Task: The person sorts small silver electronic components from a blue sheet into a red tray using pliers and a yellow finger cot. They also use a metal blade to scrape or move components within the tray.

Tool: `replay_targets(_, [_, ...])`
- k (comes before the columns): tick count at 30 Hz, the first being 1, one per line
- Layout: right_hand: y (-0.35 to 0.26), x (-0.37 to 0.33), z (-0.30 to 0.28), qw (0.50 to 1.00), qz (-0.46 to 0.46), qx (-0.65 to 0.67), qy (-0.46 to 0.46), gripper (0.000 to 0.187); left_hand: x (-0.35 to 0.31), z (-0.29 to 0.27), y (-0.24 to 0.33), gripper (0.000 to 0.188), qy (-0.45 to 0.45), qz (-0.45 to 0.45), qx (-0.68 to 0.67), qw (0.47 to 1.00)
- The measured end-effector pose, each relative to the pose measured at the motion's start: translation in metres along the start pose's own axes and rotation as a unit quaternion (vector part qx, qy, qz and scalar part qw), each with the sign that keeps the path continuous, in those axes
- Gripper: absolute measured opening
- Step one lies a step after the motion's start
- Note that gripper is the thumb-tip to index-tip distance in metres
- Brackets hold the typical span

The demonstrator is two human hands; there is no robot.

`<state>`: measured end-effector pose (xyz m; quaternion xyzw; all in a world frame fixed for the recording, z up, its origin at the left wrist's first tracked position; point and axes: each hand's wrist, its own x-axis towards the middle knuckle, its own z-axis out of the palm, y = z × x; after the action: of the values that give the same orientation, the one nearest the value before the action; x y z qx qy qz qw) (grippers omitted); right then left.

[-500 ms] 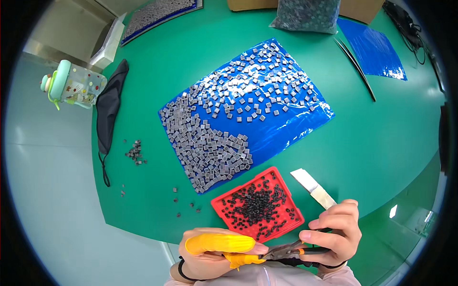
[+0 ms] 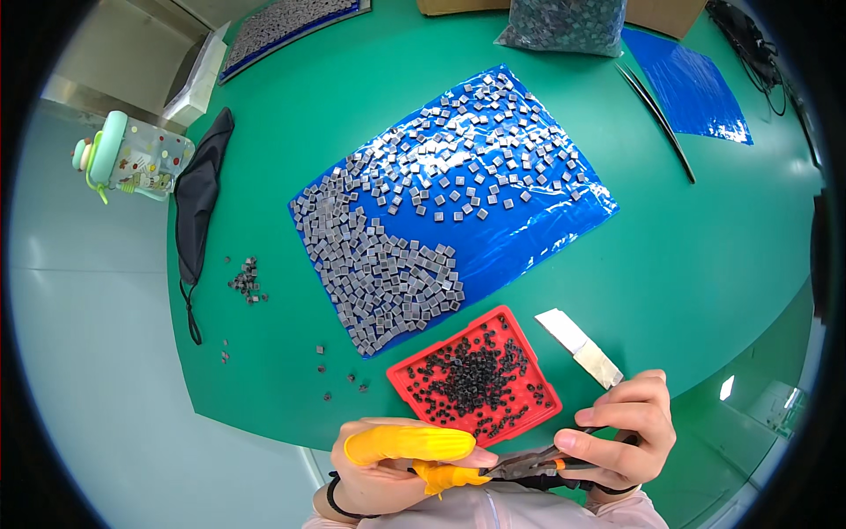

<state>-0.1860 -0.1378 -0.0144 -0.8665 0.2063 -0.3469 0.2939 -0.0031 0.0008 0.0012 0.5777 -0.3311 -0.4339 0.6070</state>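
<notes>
My right hand [image 2: 633,434] is wrapped round the dark handles of a small pair of pliers [image 2: 529,462], which have orange bands. Its jaws point left, to the fingertips of my left hand [image 2: 388,463]. Yellow finger covers [image 2: 410,445] sit on some of the left fingers, and those fingers are pinched together at the jaw tips. Whatever lies between them is hidden. Just beyond both hands, a red tray [image 2: 407,398] holds many tiny black parts [image 2: 476,377], heaped in the middle.
Small grey square pieces [image 2: 379,273] cover much of a blue sheet [image 2: 502,256]. A wide blade with a wrapped handle [image 2: 582,346] lies right of the tray. Farther off are tweezers [image 2: 661,123], a bag of parts [image 2: 564,26], a black mask [image 2: 198,198] and a bottle [image 2: 137,159].
The right hand has shifted slightly right, its fingers a little wider on the plier handles. My left hand keeps its pinch. The whole view has moved a touch.
</notes>
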Motion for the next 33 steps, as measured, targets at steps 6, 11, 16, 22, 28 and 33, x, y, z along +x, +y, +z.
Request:
replay_targets(6, [0.000,-0.004,0.003,1.000,0.015,-0.009,0.013,0.031,0.000,-0.007,-0.006,0.026,-0.035,0.071,0.043,0.996])
replay_targets(11, [0.001,-0.003,0.002,1.000,0.018,0.004,0.008,0.032,0.000,-0.003,0.003,0.023,-0.028,0.096,0.118,0.988])
replay_targets(16, [0.003,-0.005,0.004,1.000,0.027,0.011,0.010,0.032,0.003,0.002,0.000,0.019,-0.009,0.107,0.121,0.987])
replay_targets(22, [0.003,-0.009,0.006,0.998,0.034,0.054,0.011,0.032,-0.002,-0.008,-0.004,0.023,-0.011,0.103,0.023,0.994])
replay_targets(28, [0.009,-0.008,0.000,0.998,0.011,0.053,0.020,0.036,-0.005,-0.018,0.017,0.025,-0.081,0.015,0.068,0.994])
replay_targets(33, [0.009,-0.007,0.001,1.000,0.000,0.017,0.006,0.039,0.002,-0.005,-0.003,0.017,-0.015,0.096,0.062,0.993])
